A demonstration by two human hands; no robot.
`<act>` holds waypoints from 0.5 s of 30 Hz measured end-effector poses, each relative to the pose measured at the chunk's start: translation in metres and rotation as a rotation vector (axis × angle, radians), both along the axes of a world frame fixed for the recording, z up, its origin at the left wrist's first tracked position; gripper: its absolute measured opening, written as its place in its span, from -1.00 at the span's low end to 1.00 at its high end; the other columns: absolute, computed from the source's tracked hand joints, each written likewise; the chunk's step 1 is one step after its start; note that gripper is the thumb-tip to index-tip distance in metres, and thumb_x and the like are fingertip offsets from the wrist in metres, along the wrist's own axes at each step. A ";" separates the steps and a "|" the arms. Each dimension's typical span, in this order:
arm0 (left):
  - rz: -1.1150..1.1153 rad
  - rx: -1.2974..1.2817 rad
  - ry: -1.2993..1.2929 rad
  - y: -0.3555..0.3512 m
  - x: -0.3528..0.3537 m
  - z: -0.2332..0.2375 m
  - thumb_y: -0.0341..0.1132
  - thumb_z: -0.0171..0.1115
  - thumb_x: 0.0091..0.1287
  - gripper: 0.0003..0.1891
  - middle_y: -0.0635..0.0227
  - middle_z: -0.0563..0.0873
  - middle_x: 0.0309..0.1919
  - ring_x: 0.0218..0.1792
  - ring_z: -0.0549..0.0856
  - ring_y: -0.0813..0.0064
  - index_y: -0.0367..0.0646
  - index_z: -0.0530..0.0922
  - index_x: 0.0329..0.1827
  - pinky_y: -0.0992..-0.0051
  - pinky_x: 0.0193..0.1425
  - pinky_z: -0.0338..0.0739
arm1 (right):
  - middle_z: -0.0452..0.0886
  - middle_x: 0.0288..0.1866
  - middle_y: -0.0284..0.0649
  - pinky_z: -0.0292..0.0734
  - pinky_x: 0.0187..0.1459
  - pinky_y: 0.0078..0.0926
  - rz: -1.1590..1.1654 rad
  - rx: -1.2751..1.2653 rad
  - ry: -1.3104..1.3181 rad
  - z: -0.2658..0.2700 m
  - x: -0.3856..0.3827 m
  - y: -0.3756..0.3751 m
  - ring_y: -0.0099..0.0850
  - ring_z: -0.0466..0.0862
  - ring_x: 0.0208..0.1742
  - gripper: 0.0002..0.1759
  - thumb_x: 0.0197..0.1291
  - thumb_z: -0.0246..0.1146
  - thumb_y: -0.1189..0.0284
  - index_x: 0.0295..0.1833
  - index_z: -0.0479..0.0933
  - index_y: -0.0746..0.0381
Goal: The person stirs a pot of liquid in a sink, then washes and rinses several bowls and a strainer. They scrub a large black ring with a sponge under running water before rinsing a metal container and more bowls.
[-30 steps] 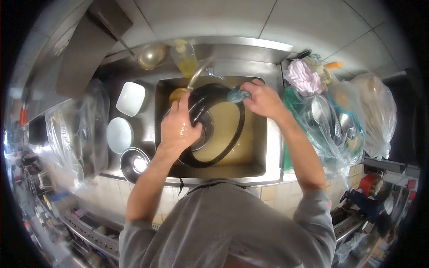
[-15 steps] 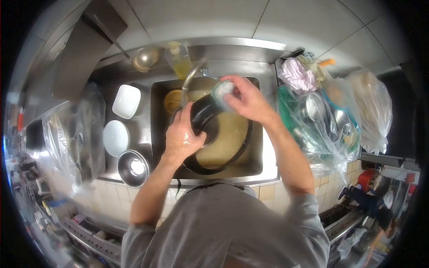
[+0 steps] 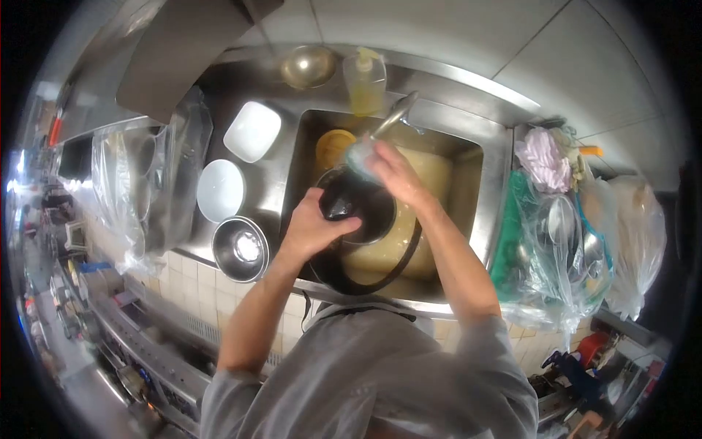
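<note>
My left hand [image 3: 319,233] is closed on the edge of a shiny black dish [image 3: 341,199], thumb pointing inward. In my right hand [image 3: 398,174] is a pale green and white scrub sponge [image 3: 358,156], blurred by motion, just above the dish. Below and beside the dish is a dark round bowl [image 3: 379,216], partly covered. Under both hands a large black-rimmed basin [image 3: 398,276] with cloudy yellowish water sits in the steel sink [image 3: 468,172]. An orange-yellow bowl [image 3: 335,146] lies in the sink's far left corner, near the faucet [image 3: 395,115].
Left of the sink stand a white square dish [image 3: 252,132], a pale round bowl [image 3: 221,191] and a steel bowl [image 3: 240,249]. A soap pump bottle [image 3: 365,82] and a brass-coloured ladle [image 3: 308,66] are behind. Plastic-bagged utensils [image 3: 563,249] and cloths [image 3: 545,157] stand right.
The view has swung, so the sink appears farther right and tilted. The black dish has turned in my left hand, and the sponge has moved leftward across it.
</note>
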State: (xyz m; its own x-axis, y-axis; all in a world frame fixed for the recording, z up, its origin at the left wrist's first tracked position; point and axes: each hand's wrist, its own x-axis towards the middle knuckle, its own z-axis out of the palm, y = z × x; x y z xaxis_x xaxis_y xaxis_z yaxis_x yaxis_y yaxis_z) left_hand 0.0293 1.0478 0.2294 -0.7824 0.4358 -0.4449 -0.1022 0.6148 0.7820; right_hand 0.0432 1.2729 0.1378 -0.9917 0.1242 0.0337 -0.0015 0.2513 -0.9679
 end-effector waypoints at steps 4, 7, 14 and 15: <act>0.058 0.212 -0.452 -0.008 -0.008 -0.006 -0.42 0.57 0.14 -0.57 0.33 0.75 -0.20 -0.18 0.72 0.53 -0.30 0.59 0.03 0.45 -0.03 0.64 | 0.60 0.12 0.02 0.48 0.25 -0.27 -0.089 -0.191 0.024 -0.011 -0.001 -0.021 -0.09 0.61 0.17 -0.60 0.32 0.18 0.40 0.22 0.53 0.33; -0.070 0.299 -0.548 -0.008 0.003 -0.027 -0.49 0.51 0.17 -0.65 0.34 0.76 -0.23 -0.24 0.73 0.54 -0.25 0.61 0.00 0.47 -0.07 0.65 | 0.62 0.09 -0.02 0.54 0.17 -0.32 -0.132 -0.172 0.053 -0.022 0.008 -0.024 -0.11 0.65 0.11 -0.60 0.26 0.24 0.47 0.20 0.54 0.30; -0.073 0.302 -0.687 0.038 0.028 -0.009 -0.63 0.35 0.18 -0.68 0.27 0.78 -0.29 -0.27 0.76 0.48 -0.28 0.60 0.00 0.45 -0.17 0.69 | 0.63 -0.02 -0.07 0.54 0.10 -0.25 -0.246 0.063 0.256 0.038 0.045 -0.001 -0.07 0.63 0.03 -0.61 0.16 0.28 0.52 0.15 0.59 0.25; -0.074 0.362 -0.642 0.040 0.030 -0.010 -0.64 0.34 0.17 -0.68 0.26 0.78 -0.26 -0.25 0.76 0.47 -0.28 0.60 0.01 0.45 -0.17 0.69 | 0.63 -0.02 -0.07 0.54 0.10 -0.25 -0.265 0.068 0.257 0.050 0.053 0.003 -0.07 0.63 0.03 -0.61 0.16 0.28 0.52 0.15 0.59 0.25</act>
State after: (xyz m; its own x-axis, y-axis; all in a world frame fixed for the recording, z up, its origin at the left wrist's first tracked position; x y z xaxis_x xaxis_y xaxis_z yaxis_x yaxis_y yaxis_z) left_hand 0.0596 1.0877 0.2190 -0.3790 0.6836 -0.6237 -0.5759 0.3534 0.7372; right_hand 0.0959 1.2762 0.1877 -0.8838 0.3641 0.2940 -0.1682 0.3392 -0.9256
